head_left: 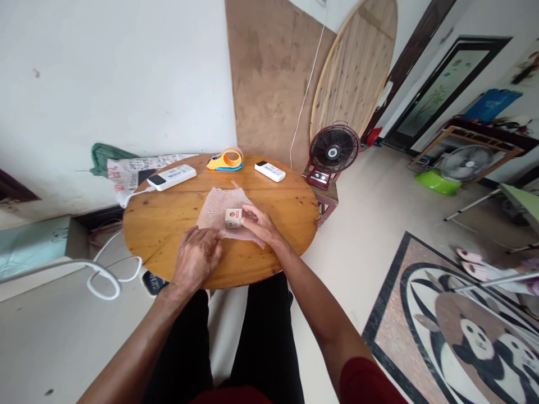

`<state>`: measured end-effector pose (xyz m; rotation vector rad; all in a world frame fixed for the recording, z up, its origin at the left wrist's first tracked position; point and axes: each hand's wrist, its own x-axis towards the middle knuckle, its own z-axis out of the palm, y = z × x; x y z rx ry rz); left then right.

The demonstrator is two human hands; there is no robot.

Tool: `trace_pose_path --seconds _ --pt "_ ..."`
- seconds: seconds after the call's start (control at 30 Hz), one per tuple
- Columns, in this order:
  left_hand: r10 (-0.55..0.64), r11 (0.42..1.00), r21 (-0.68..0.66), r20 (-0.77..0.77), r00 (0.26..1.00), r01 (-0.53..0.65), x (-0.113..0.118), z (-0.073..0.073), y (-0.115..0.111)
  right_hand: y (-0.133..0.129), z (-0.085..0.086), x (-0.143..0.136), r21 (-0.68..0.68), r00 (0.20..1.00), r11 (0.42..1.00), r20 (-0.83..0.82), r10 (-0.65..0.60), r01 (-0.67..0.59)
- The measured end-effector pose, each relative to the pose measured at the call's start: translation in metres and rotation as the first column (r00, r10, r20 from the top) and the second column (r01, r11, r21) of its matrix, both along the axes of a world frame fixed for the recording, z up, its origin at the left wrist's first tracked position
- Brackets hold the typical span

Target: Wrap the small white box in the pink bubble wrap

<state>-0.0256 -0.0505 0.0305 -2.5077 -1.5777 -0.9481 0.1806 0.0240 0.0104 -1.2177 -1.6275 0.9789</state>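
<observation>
A small cardboard box [233, 218] stands on a sheet of bubble wrap [219, 205] spread on a round wooden table [168, 219]. My right hand [260, 224] touches the box's right side with its fingertips. My left hand [195, 259] rests palm down on the near edge of the bubble wrap, fingers curled, just left of the box.
At the table's far side lie an orange tape dispenser [226, 160], a white remote [270, 171] and a white power bank [171, 177] with a cable. A red fan [334, 150] stands right of the table. A wooden board and a round tabletop lean on the wall.
</observation>
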Motion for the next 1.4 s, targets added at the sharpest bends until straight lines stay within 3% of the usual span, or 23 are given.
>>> trace_pose_path --seconds 0.07,0.2,0.3,0.37,0.47,0.57,0.67,0.87,1.03,1.23,1.4 --pt "0.027 0.999 -0.022 0.008 1.000 -0.027 0.003 0.005 0.006 -0.003 0.009 0.007 -0.055 0.996 0.998 -0.085 0.031 -0.035" --pt "0.081 0.996 -0.049 0.001 0.997 -0.081 0.009 0.016 0.021 -0.012 0.029 0.024 -0.044 0.975 0.986 -0.165 0.151 -0.160" --pt "0.095 0.994 -0.056 -0.004 0.995 -0.095 0.013 0.024 0.036 -0.017 0.042 0.029 -0.081 0.960 0.962 -0.129 0.249 -0.261" --pt "0.111 0.992 -0.061 -0.009 0.994 -0.112 0.015 0.028 0.048 -0.016 0.046 0.027 -0.104 0.972 0.967 -0.037 0.231 -0.234" --pt "0.145 0.984 -0.104 -0.009 0.989 -0.145 0.017 0.030 0.067 -0.006 0.041 0.021 -0.101 0.988 0.987 0.081 0.134 -0.126" --pt "0.155 0.962 -0.235 0.067 0.986 -0.135 0.014 0.029 0.082 0.007 0.029 0.017 -0.094 0.991 0.995 0.122 0.052 -0.040" --pt "0.142 0.927 -0.371 0.202 0.969 -0.059 0.007 0.026 0.089 0.014 0.021 0.017 -0.062 0.996 0.998 0.093 0.003 0.003" --pt "0.135 0.819 -0.559 0.401 0.906 0.125 0.004 0.021 0.094 0.018 0.018 0.021 -0.102 0.998 0.995 0.051 0.023 -0.018" --pt "0.166 0.797 -0.556 0.576 0.800 0.235 0.015 0.011 0.100 0.022 0.021 0.025 -0.163 0.996 0.984 0.032 0.084 -0.077" --pt "0.212 0.822 -0.497 0.720 0.660 0.279 0.020 -0.002 0.101 0.017 0.024 0.030 -0.237 0.979 0.954 -0.132 0.159 -0.186" --pt "0.184 0.814 -0.488 0.731 0.658 0.315 0.023 0.000 0.097 0.014 0.019 0.030 -0.257 0.979 0.956 -0.184 0.094 -0.140"
